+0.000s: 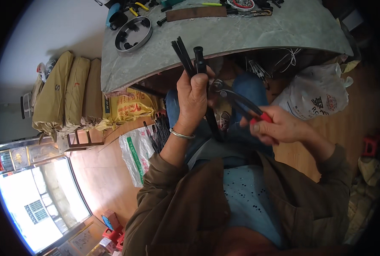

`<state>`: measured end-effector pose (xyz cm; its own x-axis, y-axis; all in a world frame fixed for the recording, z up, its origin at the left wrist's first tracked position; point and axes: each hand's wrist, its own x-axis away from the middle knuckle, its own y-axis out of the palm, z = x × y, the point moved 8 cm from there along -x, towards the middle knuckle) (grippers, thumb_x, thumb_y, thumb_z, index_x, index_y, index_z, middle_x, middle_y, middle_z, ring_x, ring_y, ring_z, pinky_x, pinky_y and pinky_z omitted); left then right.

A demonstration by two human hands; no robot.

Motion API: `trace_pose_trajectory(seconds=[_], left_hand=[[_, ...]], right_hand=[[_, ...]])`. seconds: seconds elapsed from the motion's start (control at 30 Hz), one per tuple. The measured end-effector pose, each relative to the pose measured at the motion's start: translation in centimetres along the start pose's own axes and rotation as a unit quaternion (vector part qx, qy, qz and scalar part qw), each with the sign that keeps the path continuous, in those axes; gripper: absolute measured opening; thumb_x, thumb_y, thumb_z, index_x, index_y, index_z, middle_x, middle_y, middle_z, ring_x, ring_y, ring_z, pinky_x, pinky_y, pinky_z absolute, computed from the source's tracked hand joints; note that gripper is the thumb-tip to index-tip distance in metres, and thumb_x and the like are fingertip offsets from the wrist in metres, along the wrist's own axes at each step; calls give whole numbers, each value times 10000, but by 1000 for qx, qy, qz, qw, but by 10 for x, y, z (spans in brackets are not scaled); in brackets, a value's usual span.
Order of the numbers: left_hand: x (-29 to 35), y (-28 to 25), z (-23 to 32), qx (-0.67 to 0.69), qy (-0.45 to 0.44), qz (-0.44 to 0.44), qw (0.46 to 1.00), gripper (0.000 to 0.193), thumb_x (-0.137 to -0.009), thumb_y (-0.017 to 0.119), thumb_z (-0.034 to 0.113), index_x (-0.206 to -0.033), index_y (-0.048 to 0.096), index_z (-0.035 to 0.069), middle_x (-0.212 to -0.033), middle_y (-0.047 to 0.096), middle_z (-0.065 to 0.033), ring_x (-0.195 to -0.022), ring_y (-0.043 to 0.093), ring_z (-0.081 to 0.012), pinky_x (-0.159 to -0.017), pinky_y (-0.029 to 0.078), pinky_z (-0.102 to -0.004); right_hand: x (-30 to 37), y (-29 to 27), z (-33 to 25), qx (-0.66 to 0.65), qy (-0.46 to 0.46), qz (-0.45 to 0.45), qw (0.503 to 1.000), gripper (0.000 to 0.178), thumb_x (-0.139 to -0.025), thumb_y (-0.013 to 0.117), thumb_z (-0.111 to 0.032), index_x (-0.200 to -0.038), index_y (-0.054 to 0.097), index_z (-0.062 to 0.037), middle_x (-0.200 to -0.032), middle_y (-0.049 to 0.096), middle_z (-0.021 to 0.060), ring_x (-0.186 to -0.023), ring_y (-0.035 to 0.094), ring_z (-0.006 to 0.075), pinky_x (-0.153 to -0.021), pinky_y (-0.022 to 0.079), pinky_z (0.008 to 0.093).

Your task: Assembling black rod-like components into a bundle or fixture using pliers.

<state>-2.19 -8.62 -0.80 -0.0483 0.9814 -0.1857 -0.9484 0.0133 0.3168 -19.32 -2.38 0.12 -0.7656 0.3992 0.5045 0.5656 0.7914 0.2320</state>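
Note:
My left hand (192, 91) is closed around a bundle of black rods (182, 55), held up before the table's front edge. Among them stands a thicker black piece with a rounded knob end (199, 54); its lower part runs down toward my lap. My right hand (279, 124) grips the red handles of a pair of pincers (240, 101). The dark metal head of the pincers is beside the left hand's fingers, near the black piece. Whether the jaws bite on anything is hidden.
The stone-patterned table (258, 32) carries a round metal tray (145, 38) with black parts, a long brown block (196, 13) and tools. A white plastic bag (316, 94) stands right, long tan sacks (53, 96) left. More black rods (159, 132) lie by a white sack (134, 151) below.

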Motion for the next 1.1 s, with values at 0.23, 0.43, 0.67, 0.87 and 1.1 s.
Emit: trace_pose_trajectory(seconds=[0.23,0.43,0.67,0.87,1.1], left_hand=[[-1,9,6,-47,-41,-32,998,624,-878,479,618,-855,560,0,-564,493,-21,-406,435,-69,-388,334,-194],[-1,17,1,61,-95,-116,987,719,-861,420,684,-865,567,-20,-549,459,-2,-415,407,-58,-390,325,-196],[-1,17,-1,75,-110,-115,984,718,-869,413,677,-869,569,-23,-537,434,6,-414,394,-61,-390,318,-199],[-1,17,0,85,-118,-116,983,707,-872,422,669,-869,568,-22,-537,436,5,-414,395,-63,-392,325,-200],[-1,16,0,75,-104,-120,984,691,-890,408,650,-860,567,-22,-536,438,5,-412,399,-64,-391,330,-201]], right_hand=[[-6,20,26,-327,-7,-189,926,449,-949,537,-333,-1195,489,39,-807,598,90,-563,588,151,-461,469,277],[-10,0,6,-93,-86,-16,992,468,-948,536,-320,-1222,468,54,-862,629,139,-649,656,202,-539,530,288],[-2,7,-4,-81,-14,-26,996,451,-958,522,-305,-1231,458,48,-856,626,127,-666,659,182,-574,535,284],[-4,7,-3,-31,-9,-21,999,422,-963,502,-340,-1153,496,37,-747,580,71,-581,615,145,-519,522,287],[-7,20,9,-118,63,-3,991,400,-985,442,-386,-901,522,-4,-579,428,-6,-451,425,86,-410,396,255]])
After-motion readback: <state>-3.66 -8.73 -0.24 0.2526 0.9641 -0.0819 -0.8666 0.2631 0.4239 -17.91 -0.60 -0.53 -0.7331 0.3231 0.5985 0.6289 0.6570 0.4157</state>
